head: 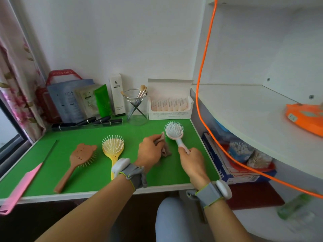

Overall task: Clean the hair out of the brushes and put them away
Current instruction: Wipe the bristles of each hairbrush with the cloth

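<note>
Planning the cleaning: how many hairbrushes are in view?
3: a brown hairbrush lying at left, a yellow hairbrush in the middle, and a pink hairbrush gripped by the right hand. None seems hidden.

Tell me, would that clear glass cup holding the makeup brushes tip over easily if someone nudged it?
The glass cup looks broad-based, so it would probably slide rather than tip. The makeup brushes lean loosely against its rim, so they would likely shift or rattle. Being clear glass, it is probably fragile if knocked over.
</note>
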Motion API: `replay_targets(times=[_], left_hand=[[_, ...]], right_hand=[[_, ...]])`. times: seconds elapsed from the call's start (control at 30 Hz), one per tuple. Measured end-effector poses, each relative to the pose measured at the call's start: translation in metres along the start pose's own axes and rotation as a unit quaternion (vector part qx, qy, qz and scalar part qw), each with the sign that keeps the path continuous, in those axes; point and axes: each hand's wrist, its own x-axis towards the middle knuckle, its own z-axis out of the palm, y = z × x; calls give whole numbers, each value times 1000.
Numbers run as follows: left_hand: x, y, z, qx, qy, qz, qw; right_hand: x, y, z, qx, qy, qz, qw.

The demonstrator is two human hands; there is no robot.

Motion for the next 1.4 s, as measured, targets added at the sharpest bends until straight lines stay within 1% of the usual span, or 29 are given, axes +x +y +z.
replay_targets(times=[0.1, 0.2, 0.3, 0.4, 0.5, 0.6, 0.67, 0.73, 0.83, 0.93, 1.07, 1.2, 1.4], left_hand=[[0, -2, 1, 9, -5, 3, 1000], [-1, -2, 1, 15, -6, 3, 1000], [-2, -1, -1, 29, -3, 10, 1000], [-4, -2, -4, 34, 1, 13, 999], [-5, -2, -11, 35, 7, 11, 999], [-6, -3, -22, 39, 16, 11, 999], [-6, -4, -31, 33, 20, 13, 999], [-7, -5, -41, 21, 33, 20, 999], [-10, -3, -59, 4, 66, 18, 998], [-13, -4, -76, 13, 106, 19, 994], [-20, -8, -97, 20, 131, 6, 991], [-26, -12, -115, 32, 145, -15, 989], [-36, -16, -135, 19, 149, -16, 989]], right_hand=[[-3, 2, -6, -71, -5, -21, 997], [-8, 2, -9, -157, 5, -43, 987], [-11, 0, -11, -200, 5, -53, 978], [-14, -4, -12, -213, 8, -55, 976], [-19, -10, -11, -208, 37, -68, 975], [-24, -21, -7, -175, 78, -109, 975], [-29, -31, -1, -151, 85, -137, 975], [-35, -40, 8, -140, 68, -159, 975], [-46, -49, 26, -153, 13, -192, 969], [-62, -57, 48, -168, -51, -216, 960], [-81, -66, 75, -185, -98, -234, 950], [-91, -73, 93, -196, -107, -234, 946], [-96, -79, 108, -213, -101, -218, 947]])
